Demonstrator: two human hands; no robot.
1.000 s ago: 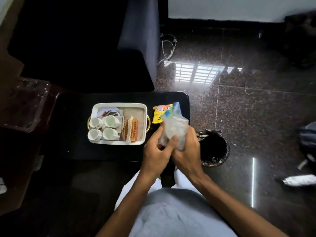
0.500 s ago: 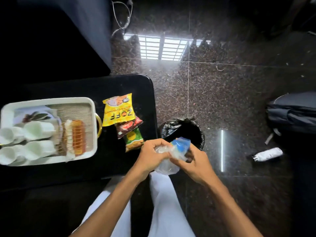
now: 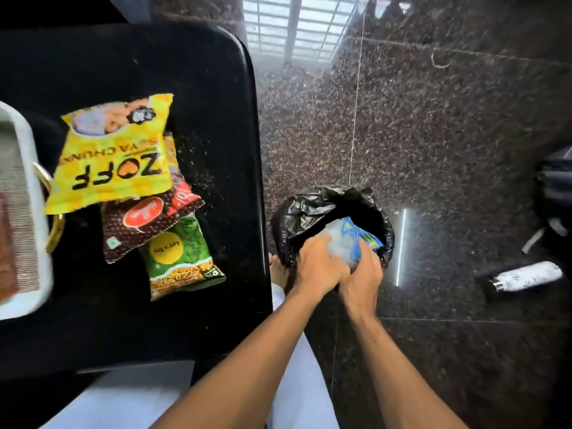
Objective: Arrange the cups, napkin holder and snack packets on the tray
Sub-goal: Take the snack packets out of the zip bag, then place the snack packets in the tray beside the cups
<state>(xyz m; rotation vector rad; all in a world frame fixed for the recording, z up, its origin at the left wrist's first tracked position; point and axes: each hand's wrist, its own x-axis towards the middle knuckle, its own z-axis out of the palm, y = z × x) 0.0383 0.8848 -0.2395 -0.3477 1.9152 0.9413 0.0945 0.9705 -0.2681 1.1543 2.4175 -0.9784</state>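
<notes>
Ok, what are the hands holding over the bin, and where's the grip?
A crumpled clear plastic wrapper, held by the left hand and right hand, grip on its near bunched end.

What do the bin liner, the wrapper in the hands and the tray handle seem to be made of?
Bin liner: thin black plastic film, glossy, crinkled folds.
Wrapper: clear plastic film with blue print, crumpled and see-through.
Tray handle: probably gold-toned metal, a shiny curved loop; blur leaves it open.
</notes>
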